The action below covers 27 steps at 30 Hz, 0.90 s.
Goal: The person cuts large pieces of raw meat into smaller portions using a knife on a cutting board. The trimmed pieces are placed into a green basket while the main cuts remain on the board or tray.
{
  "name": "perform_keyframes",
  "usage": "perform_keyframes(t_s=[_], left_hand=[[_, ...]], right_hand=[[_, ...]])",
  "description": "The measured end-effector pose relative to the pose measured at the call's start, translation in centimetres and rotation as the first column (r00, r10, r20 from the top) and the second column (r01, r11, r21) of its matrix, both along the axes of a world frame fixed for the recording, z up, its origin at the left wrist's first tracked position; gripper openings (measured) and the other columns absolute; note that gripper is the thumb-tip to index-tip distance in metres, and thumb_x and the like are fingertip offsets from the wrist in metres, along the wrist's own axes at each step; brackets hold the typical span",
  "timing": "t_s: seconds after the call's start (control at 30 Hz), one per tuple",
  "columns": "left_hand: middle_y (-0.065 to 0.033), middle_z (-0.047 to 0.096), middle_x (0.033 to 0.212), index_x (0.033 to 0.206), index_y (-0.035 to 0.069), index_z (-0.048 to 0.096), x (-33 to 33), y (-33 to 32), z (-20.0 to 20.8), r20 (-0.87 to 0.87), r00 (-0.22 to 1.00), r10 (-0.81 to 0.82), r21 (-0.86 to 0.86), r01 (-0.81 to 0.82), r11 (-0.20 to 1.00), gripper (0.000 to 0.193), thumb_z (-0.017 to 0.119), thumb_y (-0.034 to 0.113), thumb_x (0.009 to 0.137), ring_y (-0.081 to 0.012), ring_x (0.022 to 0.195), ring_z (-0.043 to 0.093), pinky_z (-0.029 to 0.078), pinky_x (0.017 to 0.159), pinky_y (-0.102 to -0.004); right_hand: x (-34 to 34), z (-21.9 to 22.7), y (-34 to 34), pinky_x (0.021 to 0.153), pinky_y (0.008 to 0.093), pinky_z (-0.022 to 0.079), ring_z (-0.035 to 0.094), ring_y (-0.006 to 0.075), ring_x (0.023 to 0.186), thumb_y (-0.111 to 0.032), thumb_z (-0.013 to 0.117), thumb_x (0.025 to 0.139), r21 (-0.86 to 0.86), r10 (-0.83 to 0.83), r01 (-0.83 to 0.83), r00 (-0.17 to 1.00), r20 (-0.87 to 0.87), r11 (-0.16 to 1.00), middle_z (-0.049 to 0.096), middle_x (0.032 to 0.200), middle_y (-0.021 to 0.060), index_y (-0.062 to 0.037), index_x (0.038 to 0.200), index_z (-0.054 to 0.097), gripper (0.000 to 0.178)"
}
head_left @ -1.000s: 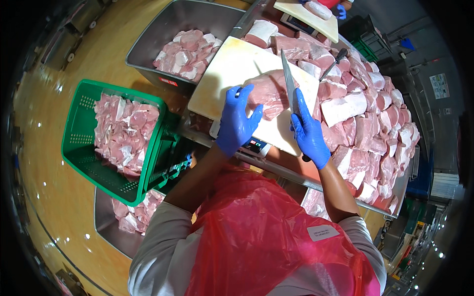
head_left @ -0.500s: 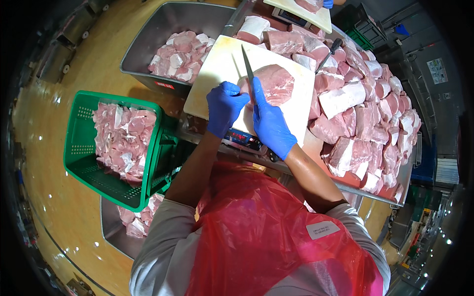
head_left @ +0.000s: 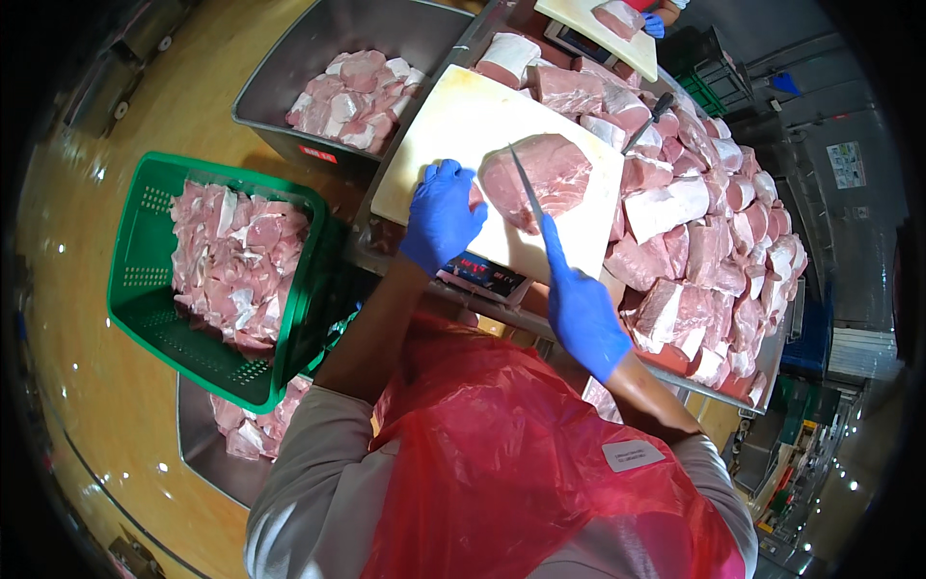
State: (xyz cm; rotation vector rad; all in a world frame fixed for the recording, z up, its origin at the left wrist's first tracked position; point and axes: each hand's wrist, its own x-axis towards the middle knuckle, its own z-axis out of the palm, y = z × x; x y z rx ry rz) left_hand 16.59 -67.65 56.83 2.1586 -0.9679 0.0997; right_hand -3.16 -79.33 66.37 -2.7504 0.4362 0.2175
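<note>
1. Blue-gloved in the head view, the right hand is closed around the knife, index finger stretched along it. The left hand is curled, with a pink meat sliver at its inner edge; whether the fingers pinch it, I cannot tell.
2. Still in the head view, the large meat piece rests on the white cutting board, ahead and slightly left of the right hand, just right of the left. Its outline is rounded, without a clear long axis; the knife slants over it, tip away and leftward. Left fingers are nearest its left edge, the right index its near edge.
3. Against half a second ago, the right hand sits farther right and closer to the body; the knife has shifted from the piece's left edge toward its middle.
</note>
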Motion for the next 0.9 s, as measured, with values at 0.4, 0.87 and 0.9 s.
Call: perform_keyframes(t_s=[0.4, 0.87, 0.9], left_hand=[[-0.0147, 0.065, 0.098, 0.103, 0.006, 0.064, 4.4, 14.1, 0.5, 0.127, 0.907, 0.403, -0.04, -0.401, 0.915, 0.022, 0.069, 0.017, 0.085, -0.0369, 0.091, 0.063, 0.05, 0.082, -0.0479], [-0.0179, 0.067, 0.096, 0.111, -0.001, 0.064, -2.3, 3.6, 1.5, -0.264, 0.958, -0.11, -0.363, 0.007, 0.932, 0.028, 0.071, 0.013, 0.088, -0.0352, 0.086, 0.067, 0.055, 0.077, -0.0415], [-0.0203, 0.066, 0.098, 0.116, -0.002, 0.061, -3.8, 2.0, 1.2, -0.387, 0.9, -0.201, -0.385, 0.04, 0.922, 0.035, 0.072, 0.016, 0.088, -0.0387, 0.09, 0.066, 0.054, 0.079, -0.0439]], right_hand=[[9.3, -3.3, 1.1, 0.064, 0.0559, 0.051, 0.065, 0.0468, 0.064, 0.005, 0.047, 0.085, -0.049, -0.079, 0.085, 0.99, 0.121, 0.995, 0.064, 0.074, 0.0319, -0.0168, 0.162, 0.006, 0.089], [-5.5, -0.6, -0.1, 0.062, 0.0486, 0.052, 0.065, 0.0381, 0.067, 0.001, 0.053, 0.09, -0.156, -0.02, -0.003, 0.989, -0.149, 0.988, 0.064, 0.086, 0.0205, -0.024, 0.161, 0.021, 0.082], [-5.6, -0.2, -0.3, 0.062, 0.0479, 0.052, 0.064, 0.0375, 0.067, 0.002, 0.054, 0.089, -0.149, -0.03, 0.026, 0.999, -0.027, 0.989, 0.063, 0.084, 0.0197, -0.024, 0.161, 0.023, 0.082]])
